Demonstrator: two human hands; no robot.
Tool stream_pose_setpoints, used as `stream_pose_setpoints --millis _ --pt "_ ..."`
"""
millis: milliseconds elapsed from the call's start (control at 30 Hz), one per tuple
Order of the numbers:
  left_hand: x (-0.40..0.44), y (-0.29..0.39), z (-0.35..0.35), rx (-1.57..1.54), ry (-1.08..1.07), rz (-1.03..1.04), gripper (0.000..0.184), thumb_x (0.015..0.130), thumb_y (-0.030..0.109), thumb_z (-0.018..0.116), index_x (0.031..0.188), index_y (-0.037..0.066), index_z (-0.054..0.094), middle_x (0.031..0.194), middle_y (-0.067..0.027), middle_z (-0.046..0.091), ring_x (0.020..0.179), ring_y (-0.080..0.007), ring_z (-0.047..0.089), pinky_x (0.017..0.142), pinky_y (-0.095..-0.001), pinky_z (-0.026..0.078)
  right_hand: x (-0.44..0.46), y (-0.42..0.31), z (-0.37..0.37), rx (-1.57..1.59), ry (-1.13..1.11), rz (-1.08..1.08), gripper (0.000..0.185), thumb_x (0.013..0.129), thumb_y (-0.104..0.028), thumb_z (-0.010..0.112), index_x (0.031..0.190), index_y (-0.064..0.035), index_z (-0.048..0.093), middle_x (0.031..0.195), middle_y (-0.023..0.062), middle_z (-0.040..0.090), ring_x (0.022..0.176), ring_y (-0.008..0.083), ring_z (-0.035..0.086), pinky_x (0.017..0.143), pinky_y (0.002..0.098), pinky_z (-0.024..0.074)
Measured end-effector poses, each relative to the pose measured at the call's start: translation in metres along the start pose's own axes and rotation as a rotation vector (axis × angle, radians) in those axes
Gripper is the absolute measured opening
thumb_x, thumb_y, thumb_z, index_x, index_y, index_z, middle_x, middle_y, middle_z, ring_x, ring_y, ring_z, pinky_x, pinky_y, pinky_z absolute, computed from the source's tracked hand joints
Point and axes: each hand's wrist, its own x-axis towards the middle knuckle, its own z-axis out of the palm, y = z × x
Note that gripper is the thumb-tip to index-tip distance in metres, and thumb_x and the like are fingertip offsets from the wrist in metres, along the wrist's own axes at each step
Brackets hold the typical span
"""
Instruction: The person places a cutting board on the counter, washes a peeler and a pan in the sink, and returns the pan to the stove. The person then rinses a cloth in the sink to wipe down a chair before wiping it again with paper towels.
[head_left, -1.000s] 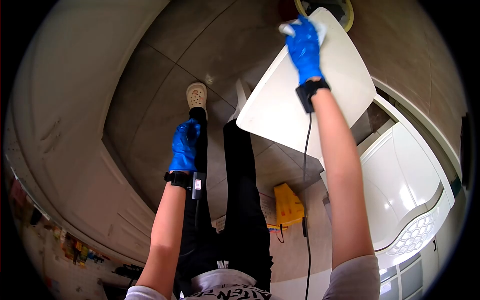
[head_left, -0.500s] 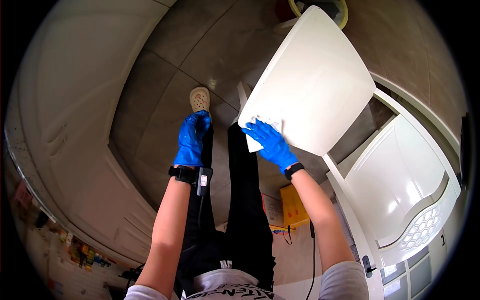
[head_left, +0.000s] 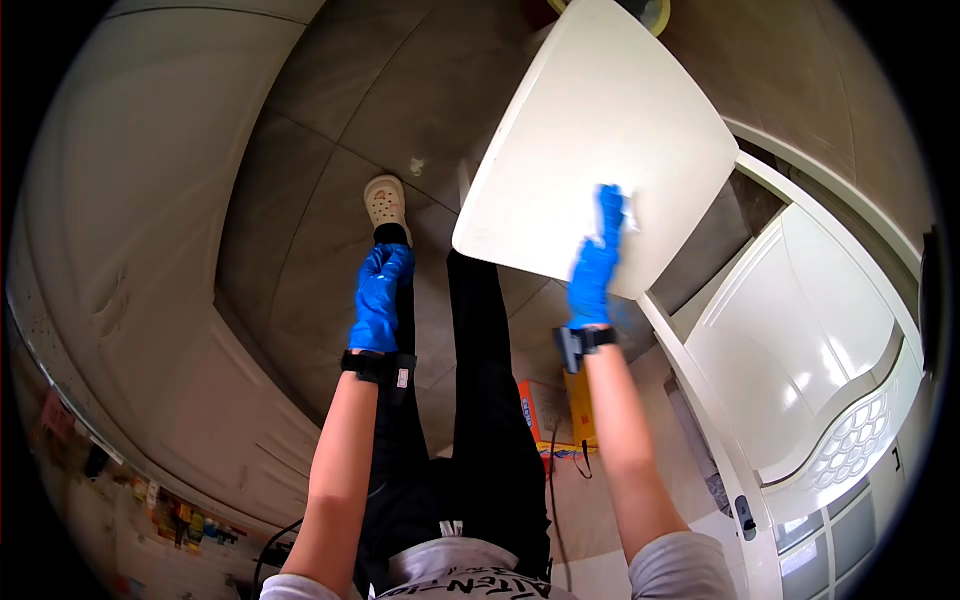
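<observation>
A white chair seat [head_left: 560, 150] lies in front of me, its near edge running beside my knee. My right hand [head_left: 598, 262], in a blue rubber glove and smeared by motion, is on the right part of the seat. Under and beside its fingers a bit of white cloth [head_left: 631, 214] shows; the rest is hidden by the hand. My left hand [head_left: 380, 298], also gloved in blue, hangs above my left leg, away from the seat. Its fingers are curled together, and nothing shows in them.
The white chair back [head_left: 790, 340] with a carved pattern stands at the right. A white panelled cabinet front [head_left: 130, 230] curves along the left. Orange and yellow boxes [head_left: 548, 410] sit on the floor below the seat. A yellow-rimmed bucket [head_left: 655, 15] is behind the seat.
My right hand has moved with the cloth from the seat's near left corner to its right part. My left hand has dropped slightly. The view has shifted a little.
</observation>
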Motion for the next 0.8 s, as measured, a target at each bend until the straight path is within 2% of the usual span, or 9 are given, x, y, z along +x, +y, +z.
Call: stream_pose_setpoints --millis 67,100,167,267,367,500,600,733,800 --pt "0.000 0.003 0.018 0.139 -0.020 0.003 0.006 0.077 0.010 0.056 0.079 0.006 0.058 0.068 0.0028 0.052 0.061 -0.0063 0.045 0.058 -0.0197 0.038 -0.013 -0.008 0.059 -0.598 -0.184 -0.117 0.066 0.069 -0.004 0.045 0.131 -0.0117 0.024 0.137 0.0100 0.017 0.127 0.0326 0.007 0.102 0.0456 0.0000" --pt "0.003 0.002 0.023 0.155 -0.036 -0.002 0.006 0.077 0.010 0.056 0.079 0.006 0.058 0.068 0.0028 0.052 0.061 -0.0063 0.045 0.058 -0.0197 0.038 -0.021 -0.020 0.076 -0.502 -0.155 -0.055 0.066 0.071 -0.010 0.048 0.132 -0.0158 0.023 0.138 0.0086 0.015 0.125 0.0388 0.005 0.099 0.0525 -0.0005" --pt "0.005 0.003 0.035 0.189 -0.024 0.114 0.006 0.075 0.008 0.058 0.080 0.005 0.058 0.068 0.0029 0.053 0.062 -0.0070 0.046 0.059 -0.0205 0.039 -0.032 -0.021 0.098 -0.468 -0.057 -0.006 0.065 0.072 -0.015 0.049 0.132 -0.0177 0.023 0.137 0.0069 0.016 0.125 0.0394 0.006 0.099 0.0538 0.0004" --pt "0.004 0.014 0.049 0.287 -0.063 0.125 0.005 0.075 0.006 0.058 0.079 0.005 0.058 0.069 0.0022 0.054 0.064 -0.0073 0.048 0.062 -0.0205 0.039 -0.044 -0.004 0.078 -0.650 -0.303 -0.142 0.060 0.074 -0.021 0.048 0.130 -0.0216 0.026 0.136 0.0028 0.020 0.125 0.0313 0.015 0.102 0.0470 0.0072" --pt "0.009 0.020 0.057 0.363 -0.111 0.155 0.003 0.074 0.005 0.059 0.077 0.005 0.058 0.070 0.0019 0.055 0.065 -0.0069 0.049 0.063 -0.0198 0.040 -0.063 0.039 0.049 -0.728 -0.276 -0.250 0.056 0.076 -0.018 0.046 0.129 -0.0197 0.030 0.135 0.0030 0.024 0.125 0.0271 0.019 0.102 0.0416 0.0140" --pt "0.012 0.015 0.052 0.414 -0.134 0.116 0.002 0.075 0.008 0.058 0.076 0.007 0.058 0.068 0.0043 0.053 0.063 -0.0048 0.046 0.060 -0.0180 0.037 -0.106 0.101 -0.005 -0.613 0.004 0.136 0.061 0.072 0.005 0.038 0.130 -0.0062 0.025 0.134 0.0153 0.021 0.125 0.0313 0.017 0.103 0.0406 0.0110" --pt "0.006 0.015 0.051 0.413 -0.092 0.084 0.002 0.075 0.008 0.058 0.077 0.007 0.058 0.068 0.0044 0.052 0.062 -0.0047 0.045 0.059 -0.0181 0.037 -0.134 0.119 -0.038 -0.350 0.066 0.281 0.063 0.070 0.014 0.033 0.130 -0.0034 0.022 0.136 0.0132 0.018 0.126 0.0287 0.015 0.103 0.0352 0.0114" --pt "0.002 0.016 0.050 0.454 -0.063 0.034 0.004 0.076 0.007 0.057 0.080 0.006 0.058 0.068 0.0047 0.051 0.062 -0.0040 0.044 0.057 -0.0174 0.037 -0.200 0.158 -0.050 0.366 0.569 0.880 0.043 0.087 -0.010 0.033 0.129 -0.0067 0.026 0.131 0.0062 0.028 0.115 0.0173 0.032 0.080 0.0318 0.0431" --pt "-0.002 0.020 0.054 0.435 -0.059 0.059 0.004 0.077 0.007 0.057 0.080 0.006 0.057 0.069 0.0046 0.051 0.062 -0.0038 0.044 0.058 -0.0172 0.036 -0.216 0.170 -0.059 0.565 0.490 0.921 0.041 0.087 -0.012 0.034 0.128 -0.0059 0.030 0.129 0.0072 0.032 0.113 0.0180 0.035 0.083 0.0315 0.0412"
